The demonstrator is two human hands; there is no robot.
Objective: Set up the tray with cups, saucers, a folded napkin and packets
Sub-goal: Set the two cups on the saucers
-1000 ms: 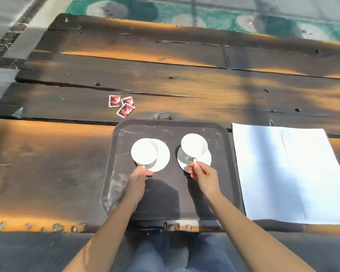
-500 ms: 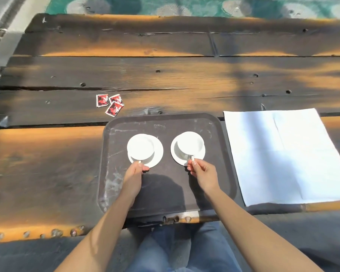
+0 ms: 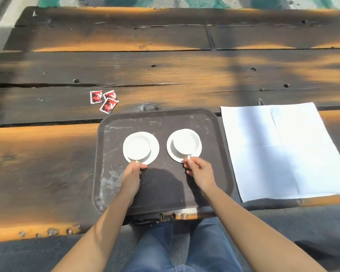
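We see a dark tray (image 3: 220,134) at the near edge of a plank table (image 3: 37,154), roughly at its middle. Two white saucers sit side by side in the tray's far half, apart from each other. The left cup (image 3: 137,147) stands on the left saucer (image 3: 154,152), shifted toward that saucer's left rim. The right cup (image 3: 186,141) stands on the right saucer (image 3: 171,154), shifted toward its far right rim. Both cup handles point toward the tray's near edge.

The left hand (image 3: 133,173) lies over the tray, and its thumb and fingers pinch the left cup's handle. The right hand (image 3: 199,171) does the same with the right cup's handle, its fingers curled round the small white tab.

A white napkin (image 3: 283,150) lies spread flat on the table just beside the tray's right edge, creased but not folded up, and its near edge reaches almost to the table's near edge. Three red packets (image 3: 104,99) lie in a loose, overlapping cluster on the table just beyond the tray's far left corner, none of them on the tray. Below the table's near edge we see blue jeans (image 3: 175,248).
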